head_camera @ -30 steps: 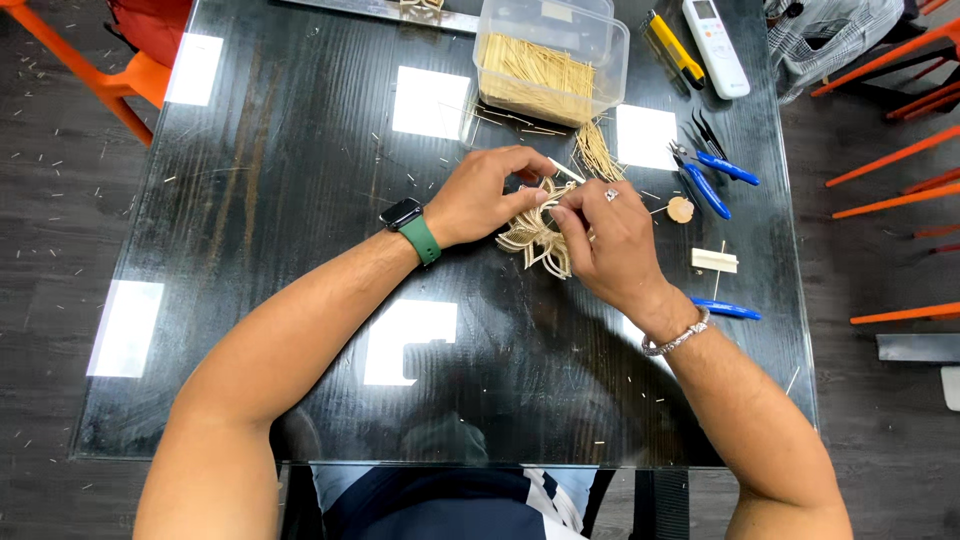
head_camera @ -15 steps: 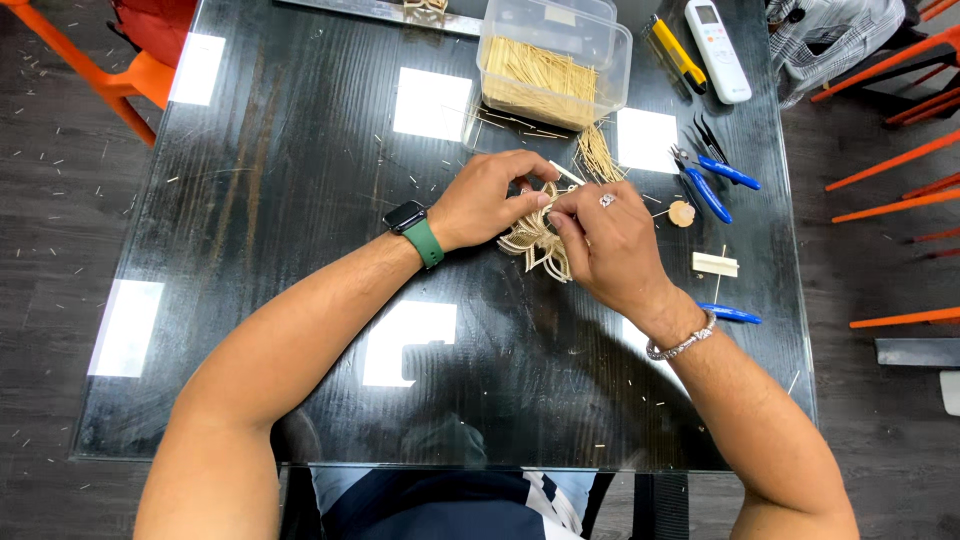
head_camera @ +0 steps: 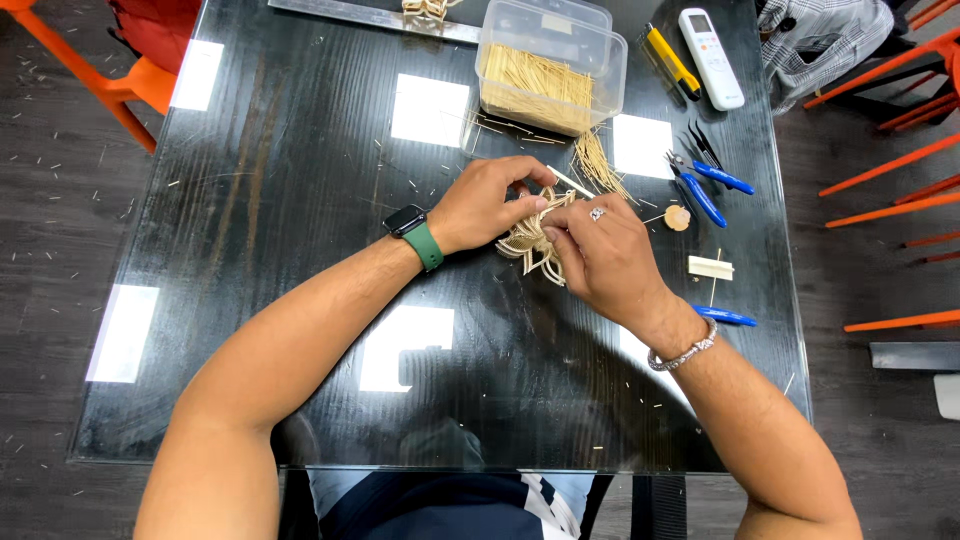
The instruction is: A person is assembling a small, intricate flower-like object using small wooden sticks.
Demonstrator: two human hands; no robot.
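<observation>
A small model made of thin wooden sticks [head_camera: 528,248] rests on the black glass table [head_camera: 300,150], with looped petal-like parts showing below my fingers. My left hand [head_camera: 487,205], with a green-strapped watch on its wrist, grips the model from the left and above. My right hand [head_camera: 600,255], with a ring and a silver bracelet, pinches the model from the right. Both hands cover most of the model. A loose bundle of sticks [head_camera: 598,165] lies just beyond my hands.
A clear plastic box of sticks [head_camera: 545,75] stands at the back. Blue-handled pliers [head_camera: 700,190], another blue-handled tool [head_camera: 722,317], a small wooden block [head_camera: 710,267], a yellow knife [head_camera: 672,60] and a white remote [head_camera: 710,45] lie on the right. Orange chairs stand at both sides.
Both hands stay on the stick model; the fingers have shifted slightly on it. Nothing else has moved.
</observation>
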